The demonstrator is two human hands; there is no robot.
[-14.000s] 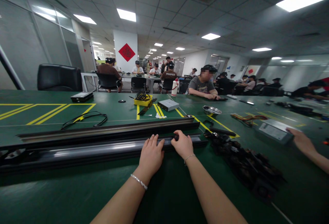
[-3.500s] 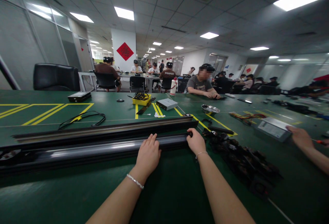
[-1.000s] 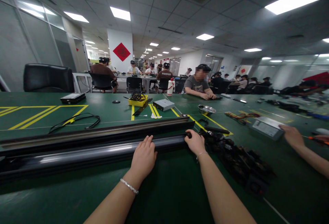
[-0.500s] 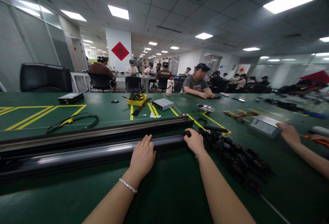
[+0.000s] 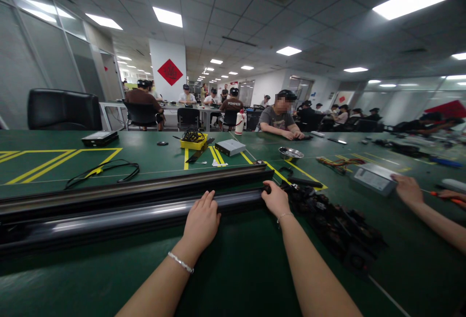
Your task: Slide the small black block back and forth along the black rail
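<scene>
A long, shiny dark tube [image 5: 153, 212] lies across the green table from the left edge to the middle. My left hand [image 5: 202, 217] rests on it near its right part, fingers laid over the top. At the tube's right end, my right hand [image 5: 275, 197] has its thumb and fingers closed round a small black part. Behind the tube runs a long black rail [image 5: 145, 184], roughly parallel to it. Just right of my right hand lies a heap of black parts [image 5: 335, 220].
A person's hand [image 5: 409, 190] touches a grey metal box [image 5: 374, 177] at the right. Farther back are a yellow tray [image 5: 194, 143] of cables, a silver box [image 5: 230, 147], a metal bowl [image 5: 291, 153] and a black cable [image 5: 127, 164]. Another person sits across the table.
</scene>
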